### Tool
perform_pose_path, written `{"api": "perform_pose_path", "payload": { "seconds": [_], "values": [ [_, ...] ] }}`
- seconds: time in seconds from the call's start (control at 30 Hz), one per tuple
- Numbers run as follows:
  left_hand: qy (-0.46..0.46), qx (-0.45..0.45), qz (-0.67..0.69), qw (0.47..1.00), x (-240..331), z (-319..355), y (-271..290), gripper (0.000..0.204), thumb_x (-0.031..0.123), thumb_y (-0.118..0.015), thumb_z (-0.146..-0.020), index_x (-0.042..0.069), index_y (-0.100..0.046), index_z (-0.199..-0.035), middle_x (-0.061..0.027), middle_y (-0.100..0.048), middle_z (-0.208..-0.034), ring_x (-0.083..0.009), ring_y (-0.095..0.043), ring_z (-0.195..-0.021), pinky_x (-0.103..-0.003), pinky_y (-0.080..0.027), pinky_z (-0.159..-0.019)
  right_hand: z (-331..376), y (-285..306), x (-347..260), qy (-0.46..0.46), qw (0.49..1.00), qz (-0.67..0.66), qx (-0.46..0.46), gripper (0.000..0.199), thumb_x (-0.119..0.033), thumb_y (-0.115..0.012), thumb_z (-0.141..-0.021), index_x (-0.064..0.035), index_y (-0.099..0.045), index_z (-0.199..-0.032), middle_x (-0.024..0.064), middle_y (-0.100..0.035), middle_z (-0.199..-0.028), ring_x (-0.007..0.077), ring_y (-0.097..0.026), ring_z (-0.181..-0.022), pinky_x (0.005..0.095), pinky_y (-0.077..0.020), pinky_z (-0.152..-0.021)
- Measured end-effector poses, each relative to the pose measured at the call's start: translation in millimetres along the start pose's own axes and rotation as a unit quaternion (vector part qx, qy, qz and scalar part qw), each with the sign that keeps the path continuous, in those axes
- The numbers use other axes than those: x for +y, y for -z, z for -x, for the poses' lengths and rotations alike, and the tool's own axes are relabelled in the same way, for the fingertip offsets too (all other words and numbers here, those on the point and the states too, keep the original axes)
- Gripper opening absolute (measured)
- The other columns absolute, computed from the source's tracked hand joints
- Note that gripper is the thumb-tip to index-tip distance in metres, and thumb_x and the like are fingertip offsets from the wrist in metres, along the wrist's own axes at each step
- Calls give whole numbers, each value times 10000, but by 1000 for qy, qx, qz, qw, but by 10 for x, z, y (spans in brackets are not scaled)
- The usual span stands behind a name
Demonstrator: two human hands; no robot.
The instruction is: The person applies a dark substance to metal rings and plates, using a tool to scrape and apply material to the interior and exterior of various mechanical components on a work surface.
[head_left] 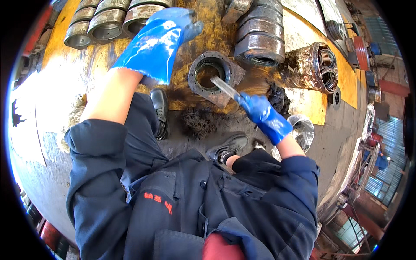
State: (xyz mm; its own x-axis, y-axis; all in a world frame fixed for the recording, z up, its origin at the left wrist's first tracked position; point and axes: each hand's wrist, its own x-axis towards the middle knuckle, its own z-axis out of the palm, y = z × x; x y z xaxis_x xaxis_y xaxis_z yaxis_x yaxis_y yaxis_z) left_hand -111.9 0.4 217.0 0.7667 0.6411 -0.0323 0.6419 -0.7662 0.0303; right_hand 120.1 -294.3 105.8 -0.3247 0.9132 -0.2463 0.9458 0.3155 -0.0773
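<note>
A steel ring-shaped flange (196,85) with bolt holes around its rim lies on an oily yellow sheet, on top of an angular metal piece (235,77). My right hand (264,113), in a blue rubber glove, is closed around a flat, narrow metal scraper-like tool (225,88). The tool's far end reaches over the flange's dark bore; whether it touches is unclear. Farther up and to the left, my left hand (175,24) in a matching glove is beside the grooved metal cylinders (145,15). Its bent fingers are blurred, so their grip cannot be made out.
More grooved cylinders (105,26) stand at the far left, and a stacked one (261,37) lies beyond the flange. To the right, a greasy drum-like housing (308,69) holds rings. Dark shavings (199,122) lie between my shoes, with a clear plastic bag (302,130) nearby.
</note>
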Motion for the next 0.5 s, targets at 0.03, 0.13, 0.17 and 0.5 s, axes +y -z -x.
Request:
{"api": "perform_pose_path", "payload": {
  "seconds": [0.03,0.13,0.17,0.5],
  "values": [
    [-19,-10,9,1000,129,-119,-48,635,532,-428,-956,36,-544,-1336,-215,-590,-1289,-373,-555,-1200,-453,-409,-1060,330,-84,-72,-26,999,-1,-47,503,-42,-465,-887,-91,-442,-1388,152,-604,-1162,303,-672,-779,473,-528,-590],
    [-12,57,39,998,82,-5,-31,588,511,-447,-941,42,-566,-1276,-209,-597,-1235,-368,-567,-1151,-458,-421,-1016,588,-190,-352,-17,995,2,-97,527,-20,-481,-863,-90,-451,-1385,175,-591,-1160,319,-673,-745,447,-526,-552],
    [-16,64,37,997,58,11,-13,564,499,-454,-935,46,-574,-1249,-206,-600,-1209,-366,-572,-1127,-459,-427,-995,559,-284,-377,-46,991,-24,-122,477,-64,-472,-893,-82,-449,-1369,178,-603,-1147,319,-678,-756,450,-528,-563],
    [-58,94,47,993,-126,130,32,339,378,-527,-870,84,-654,-981,-176,-638,-942,-344,-625,-887,-470,-481,-786,-1129,-87,-769,-197,952,-184,-142,454,-372,-228,-1048,-92,-541,-1221,203,-642,-1133,408,-616,-1018,500,-475,-884]
  ]
}}
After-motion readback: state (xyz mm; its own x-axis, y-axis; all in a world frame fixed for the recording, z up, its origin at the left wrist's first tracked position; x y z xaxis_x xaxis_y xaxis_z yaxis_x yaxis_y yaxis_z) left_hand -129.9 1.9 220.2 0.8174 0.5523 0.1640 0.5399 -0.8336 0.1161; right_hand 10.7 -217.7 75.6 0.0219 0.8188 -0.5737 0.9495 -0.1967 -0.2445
